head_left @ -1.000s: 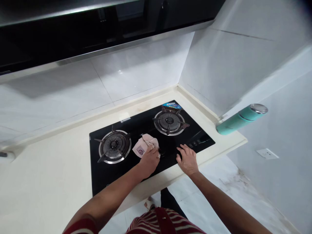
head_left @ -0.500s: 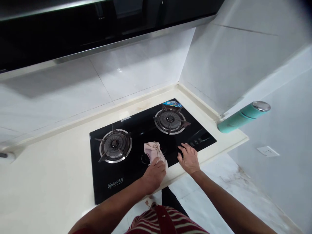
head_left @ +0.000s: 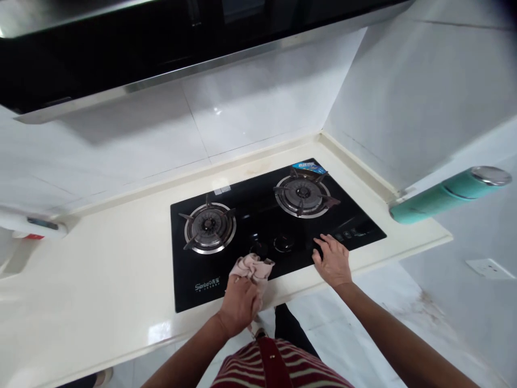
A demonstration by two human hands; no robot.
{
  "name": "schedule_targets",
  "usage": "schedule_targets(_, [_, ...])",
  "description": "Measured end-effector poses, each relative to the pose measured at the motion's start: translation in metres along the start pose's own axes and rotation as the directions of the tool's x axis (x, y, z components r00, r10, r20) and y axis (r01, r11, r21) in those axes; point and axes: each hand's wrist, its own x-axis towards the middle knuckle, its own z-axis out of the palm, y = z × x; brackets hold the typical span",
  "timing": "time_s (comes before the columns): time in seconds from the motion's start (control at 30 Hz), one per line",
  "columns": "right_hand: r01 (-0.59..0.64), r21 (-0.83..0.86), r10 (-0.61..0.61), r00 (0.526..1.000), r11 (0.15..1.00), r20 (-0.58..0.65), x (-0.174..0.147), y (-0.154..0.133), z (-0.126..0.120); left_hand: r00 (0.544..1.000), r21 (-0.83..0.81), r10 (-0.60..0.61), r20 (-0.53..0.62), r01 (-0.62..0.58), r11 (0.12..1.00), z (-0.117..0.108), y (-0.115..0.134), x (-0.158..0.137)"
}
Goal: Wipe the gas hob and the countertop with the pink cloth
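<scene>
A crumpled pale pink cloth point(head_left: 252, 268) is bunched in my left hand point(head_left: 239, 303), whose fingers are closed round it. The cloth lies over the front edge of the black glass gas hob point(head_left: 254, 207), just in front of the left control knob point(head_left: 259, 249). To its right, the other knob point(head_left: 283, 243) is uncovered. My right hand point(head_left: 333, 260) rests on the hob's front right edge with its fingers spread, holding nothing. Behind the hands are the left burner point(head_left: 209, 226) and the right burner point(head_left: 302, 192), each with dark pan supports.
A tall turquoise flask point(head_left: 448, 195) stands near the counter's right end. Overhead runs a black range hood point(head_left: 202, 48). A white object with a dark strip point(head_left: 42, 223) lies at the counter's far left. The pale counter point(head_left: 117, 258) surrounds the hob, and a wall socket point(head_left: 489, 268) is at right.
My left hand has drawn the cloth back from around the knobs toward the hob's front edge. The view has shifted left. My right hand stays on the hob.
</scene>
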Motion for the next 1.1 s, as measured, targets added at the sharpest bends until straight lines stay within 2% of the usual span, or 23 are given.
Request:
schedule_targets(0.07, [0.004, -0.015, -0.005, 1.0, 1.0, -0.001, 0.0, 0.0, 0.0, 0.984, -0.048, -0.148, -0.1, 0.144, 0.988, 0.0, -0.012, -0.017])
schedule_targets(0.17, [0.015, -0.038, -0.015, 1.0, 0.999, 0.0, -0.001, -0.002, 0.0, 0.908, -0.037, -0.327, -0.261, 0.329, 0.943, 0.002, -0.021, -0.034])
schedule_targets(0.23, [0.02, -0.048, -0.02, 1.0, 0.999, -0.008, -0.001, -0.002, 0.0, 0.876, -0.02, -0.386, -0.289, 0.398, 0.917, 0.005, -0.02, -0.036])
schedule_targets(0.3, [0.023, -0.055, -0.024, 1.0, 0.998, -0.014, -0.001, -0.002, 0.001, 0.868, -0.022, -0.426, -0.256, 0.435, 0.9, 0.005, -0.014, -0.029])
schedule_targets(0.4, [0.027, -0.06, -0.028, 0.999, 0.998, -0.021, -0.001, 0.0, 0.003, 0.866, -0.027, -0.466, -0.18, 0.469, 0.883, 0.003, -0.002, -0.004])
schedule_targets(0.47, [0.031, -0.06, -0.033, 0.999, 0.998, -0.028, -0.002, 0.001, 0.003, 0.878, -0.028, -0.449, -0.163, 0.451, 0.892, 0.0, 0.003, 0.018])
schedule_targets(0.6, [0.03, -0.049, -0.032, 0.999, 0.998, -0.043, -0.002, 0.002, 0.003, 0.913, -0.068, -0.347, -0.214, 0.341, 0.938, -0.001, 0.003, 0.051])
schedule_targets(0.7, [0.026, -0.034, -0.027, 0.999, 0.999, -0.043, -0.003, 0.002, 0.002, 0.901, -0.142, -0.335, -0.276, 0.307, 0.941, 0.0, -0.006, 0.051])
schedule_targets(0.8, [0.015, -0.014, -0.016, 0.999, 1.0, -0.033, -0.004, 0.003, 0.001, 0.871, -0.182, -0.386, -0.303, 0.345, 0.921, -0.001, -0.02, 0.031])
schedule_targets(0.9, [0.006, 0.0, -0.006, 1.0, 1.0, -0.017, -0.005, 0.004, 0.001, 0.826, -0.149, -0.47, -0.312, 0.446, 0.882, -0.004, -0.038, -0.003])
schedule_targets(1.1, [-0.016, 0.001, 0.016, 1.0, 1.0, 0.01, -0.006, 0.004, 0.002, 0.638, -0.069, -0.686, -0.349, 0.713, 0.698, 0.0, -0.083, -0.106])
